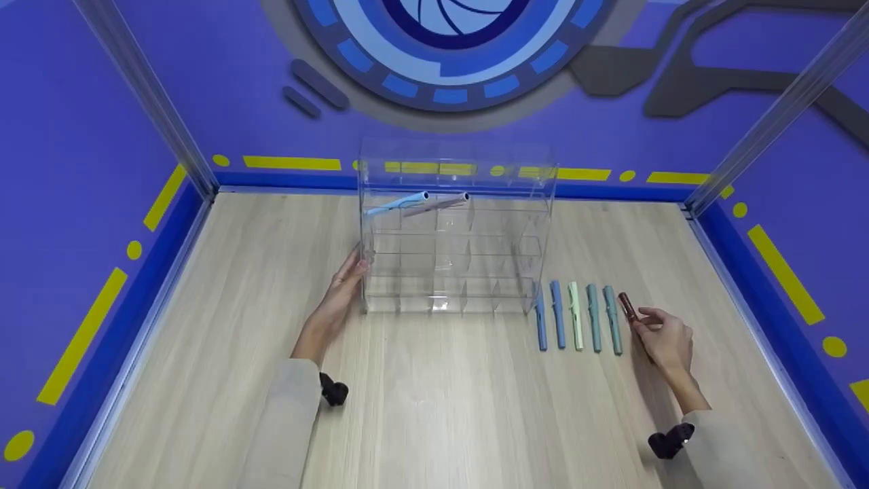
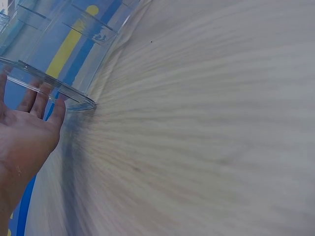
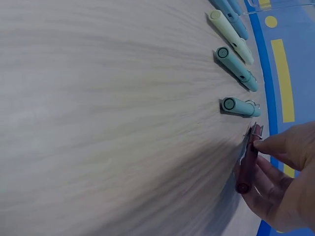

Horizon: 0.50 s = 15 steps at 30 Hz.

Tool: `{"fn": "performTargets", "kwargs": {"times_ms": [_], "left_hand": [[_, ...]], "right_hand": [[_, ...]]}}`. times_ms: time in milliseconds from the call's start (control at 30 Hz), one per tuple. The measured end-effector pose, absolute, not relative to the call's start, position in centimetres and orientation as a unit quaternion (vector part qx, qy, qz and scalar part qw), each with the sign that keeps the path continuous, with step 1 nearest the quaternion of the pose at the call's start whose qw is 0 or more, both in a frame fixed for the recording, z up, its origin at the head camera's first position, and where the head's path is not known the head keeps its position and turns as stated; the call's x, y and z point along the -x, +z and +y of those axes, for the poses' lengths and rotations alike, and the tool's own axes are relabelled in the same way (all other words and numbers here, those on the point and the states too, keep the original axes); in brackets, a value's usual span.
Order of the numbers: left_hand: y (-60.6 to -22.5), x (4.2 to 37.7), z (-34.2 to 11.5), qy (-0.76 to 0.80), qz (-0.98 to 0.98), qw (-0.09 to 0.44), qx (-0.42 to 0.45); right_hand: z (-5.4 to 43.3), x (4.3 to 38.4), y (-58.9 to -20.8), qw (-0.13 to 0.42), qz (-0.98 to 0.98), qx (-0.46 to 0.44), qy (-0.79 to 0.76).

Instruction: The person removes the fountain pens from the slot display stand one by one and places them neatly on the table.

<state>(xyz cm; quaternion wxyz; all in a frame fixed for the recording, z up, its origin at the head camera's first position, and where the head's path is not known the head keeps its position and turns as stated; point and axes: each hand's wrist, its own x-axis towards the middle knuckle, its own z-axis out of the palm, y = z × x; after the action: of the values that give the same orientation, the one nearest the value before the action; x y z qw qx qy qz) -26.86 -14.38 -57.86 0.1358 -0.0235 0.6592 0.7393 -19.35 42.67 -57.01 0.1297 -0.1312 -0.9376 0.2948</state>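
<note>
Left hand (image 1: 338, 295): fingers straight, flat against clear organizer (image 1: 455, 238) left wall. Right hand (image 1: 664, 339): pinching dark red pen (image 1: 628, 309) on surface (image 1: 434, 407).

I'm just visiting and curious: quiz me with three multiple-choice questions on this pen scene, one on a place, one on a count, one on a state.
1. Where does the dark red pen lie?
A. right end of the row
B. inside the organizer
C. left of the organizer

2. How many pens sit in the clear organizer?
A. none
B. two
C. five

3. What is the left hand doing?
A. gripping a pen
B. resting open against the organizer
C. making a fist

Answers: 1 A, the right hand pinches it beside the teal pens; 2 B, both in the top row; 3 B, fingers straight against its side.
</note>
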Motion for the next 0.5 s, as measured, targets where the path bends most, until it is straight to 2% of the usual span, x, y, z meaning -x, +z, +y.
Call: {"fn": "performTargets", "kwargs": {"times_ms": [500], "left_hand": [[-58.05, 26.84, -14.34, 0.745, 0.655, 0.125, 0.006]], "right_hand": [[42.51, 20.17, -57.43, 0.120, -0.940, 0.129, 0.291]]}}
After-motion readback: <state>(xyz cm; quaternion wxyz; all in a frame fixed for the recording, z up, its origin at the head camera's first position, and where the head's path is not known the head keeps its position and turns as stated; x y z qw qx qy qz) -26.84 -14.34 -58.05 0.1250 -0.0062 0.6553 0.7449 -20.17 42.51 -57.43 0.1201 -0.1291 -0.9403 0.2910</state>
